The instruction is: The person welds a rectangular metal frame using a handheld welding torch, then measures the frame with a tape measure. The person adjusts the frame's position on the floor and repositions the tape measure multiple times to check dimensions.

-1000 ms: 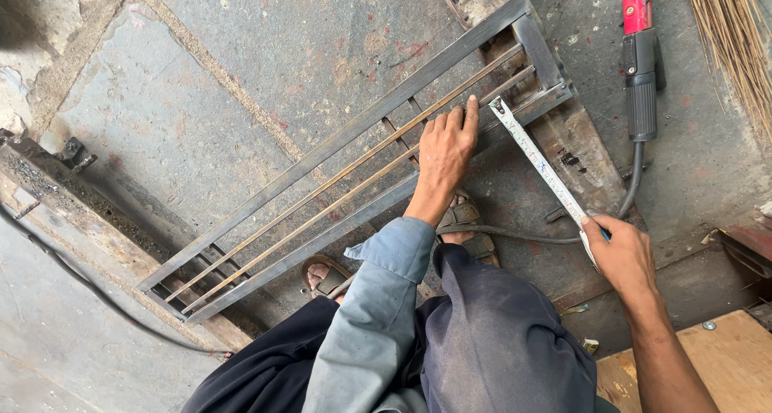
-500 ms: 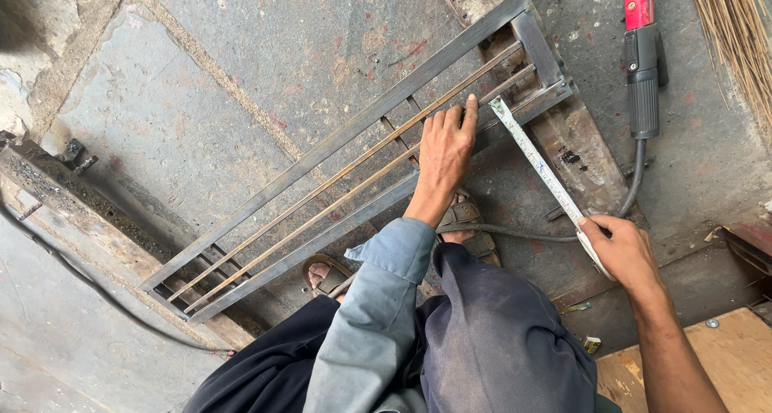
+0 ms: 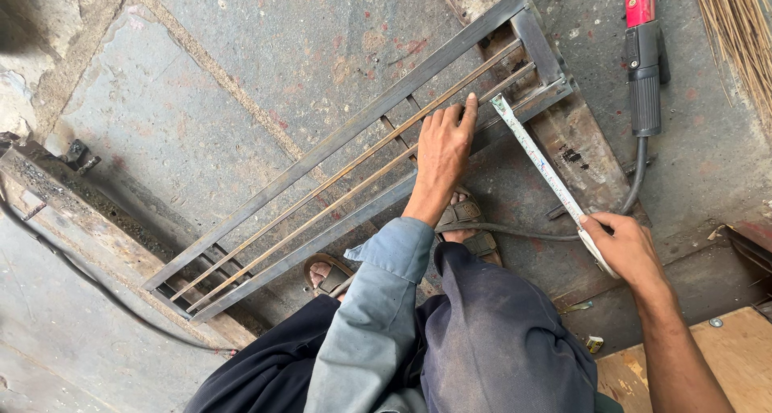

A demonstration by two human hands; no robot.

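1. From the head camera: no packages or signs show; the brightest thing is a red-and-black welding holder lying near the top right edge of the concrete floor, its grey cable curving back past the sandalled foot.
2. A long steel frame with thin rods inside lies slantwise on the floor, its far end toward the upper right.
3. The left hand lies flat on the frame's rods, fingers pressed together, index finger stretched toward the tip of the tape.
4. The right hand pinches a white measuring tape, pulled taut from the frame's far end down to that hand.
5. The tape's case is hidden in the palm; a straw broom is cut off at the right edge, and a wooden board at the bottom right corner.
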